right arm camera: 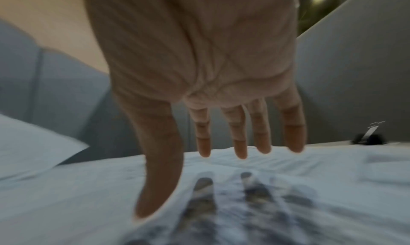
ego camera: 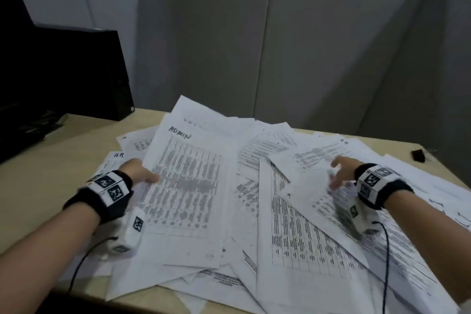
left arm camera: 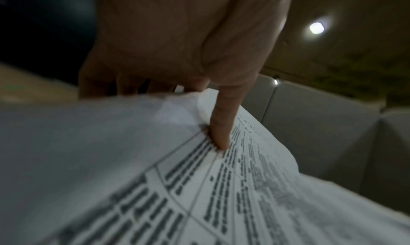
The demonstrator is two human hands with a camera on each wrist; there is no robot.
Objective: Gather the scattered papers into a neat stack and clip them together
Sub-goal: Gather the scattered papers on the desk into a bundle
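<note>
Across the wooden counter (ego camera: 63, 158), scattered printed papers (ego camera: 293, 232) overlapping loosely, left hand (ego camera: 139, 171) pinching the "ADMIN" sheet (ego camera: 188, 186) with thumb on top, right hand (ego camera: 340, 173) spread open above the sheets, black binder clip (ego camera: 418, 155) at the far right edge

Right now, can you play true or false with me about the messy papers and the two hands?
1. The left hand pinches the sheet marked ADMIN. True.
2. The right hand grips a crumpled paper. False: its fingers are spread and straight above the papers, holding nothing.
3. The papers are already in a neat stack. False: they lie scattered and overlapping on the table.
4. A small black clip sits at the table's far right edge. True.
</note>
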